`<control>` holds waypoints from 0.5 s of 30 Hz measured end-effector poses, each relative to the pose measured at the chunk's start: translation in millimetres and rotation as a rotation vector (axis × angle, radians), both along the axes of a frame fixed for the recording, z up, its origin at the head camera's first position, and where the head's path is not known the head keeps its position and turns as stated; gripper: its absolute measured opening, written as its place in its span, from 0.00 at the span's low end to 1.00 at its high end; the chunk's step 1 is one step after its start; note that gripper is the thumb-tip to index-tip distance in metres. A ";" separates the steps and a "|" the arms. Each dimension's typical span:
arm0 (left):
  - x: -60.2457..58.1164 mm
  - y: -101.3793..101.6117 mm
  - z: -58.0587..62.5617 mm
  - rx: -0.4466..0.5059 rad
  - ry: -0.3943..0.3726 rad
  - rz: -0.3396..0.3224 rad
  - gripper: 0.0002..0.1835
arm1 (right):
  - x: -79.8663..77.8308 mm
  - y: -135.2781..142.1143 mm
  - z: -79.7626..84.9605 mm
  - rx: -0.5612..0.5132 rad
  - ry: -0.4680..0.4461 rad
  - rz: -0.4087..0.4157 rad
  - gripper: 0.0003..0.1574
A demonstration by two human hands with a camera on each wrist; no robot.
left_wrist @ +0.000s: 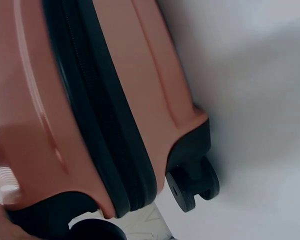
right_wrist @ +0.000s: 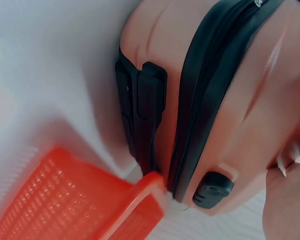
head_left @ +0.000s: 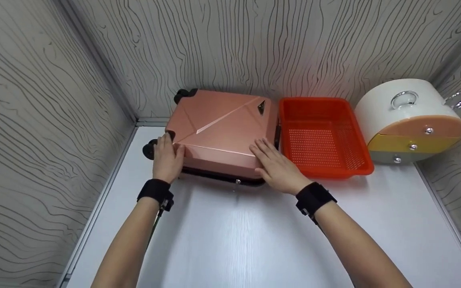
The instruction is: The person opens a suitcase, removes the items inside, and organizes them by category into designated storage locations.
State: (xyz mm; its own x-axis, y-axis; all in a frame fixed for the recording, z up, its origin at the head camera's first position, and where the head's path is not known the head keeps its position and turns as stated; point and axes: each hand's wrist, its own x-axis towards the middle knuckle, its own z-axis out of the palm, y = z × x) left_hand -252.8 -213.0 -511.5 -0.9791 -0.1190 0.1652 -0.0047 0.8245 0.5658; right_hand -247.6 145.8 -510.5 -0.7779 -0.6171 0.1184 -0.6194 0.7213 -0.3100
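Observation:
A rose-pink hard-shell suitcase (head_left: 222, 124) lies flat on the white table against the back wall, its wheels to the left. At its front left corner my left hand (head_left: 167, 159) rests beside a black wheel (head_left: 149, 149), fingers extended over the edge. My right hand (head_left: 279, 168) lies on the front right edge of the shell with straight fingers. A black zipper band (left_wrist: 100, 110) runs round the suitcase's side in the left wrist view. The right wrist view shows a black handle (right_wrist: 145, 105) on its end, and part of my right hand at the frame's edge.
Right beside the suitcase stands a red perforated plastic basket (head_left: 314, 150). Farther right is a rounded white drawer box (head_left: 394, 96) with orange, yellow and grey drawer fronts. Wood-patterned panels (head_left: 230, 44) enclose the white table (head_left: 230, 240) at the back and sides.

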 end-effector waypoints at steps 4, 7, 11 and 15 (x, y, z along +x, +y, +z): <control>-3.2 8.4 1.1 -0.018 0.010 0.002 0.38 | -7.8 5.0 3.3 -0.008 -0.052 -0.008 0.42; -5.2 13.0 0.9 -0.013 0.016 0.015 0.38 | -13.7 6.5 6.6 -0.012 -0.078 -0.010 0.42; -7.3 18.5 0.1 -0.008 0.020 0.020 0.38 | -19.9 9.3 11.1 -0.005 -0.081 -0.020 0.42; -8.4 23.3 -1.2 -0.011 0.044 0.009 0.38 | -23.0 12.4 12.8 0.011 -0.076 -0.051 0.42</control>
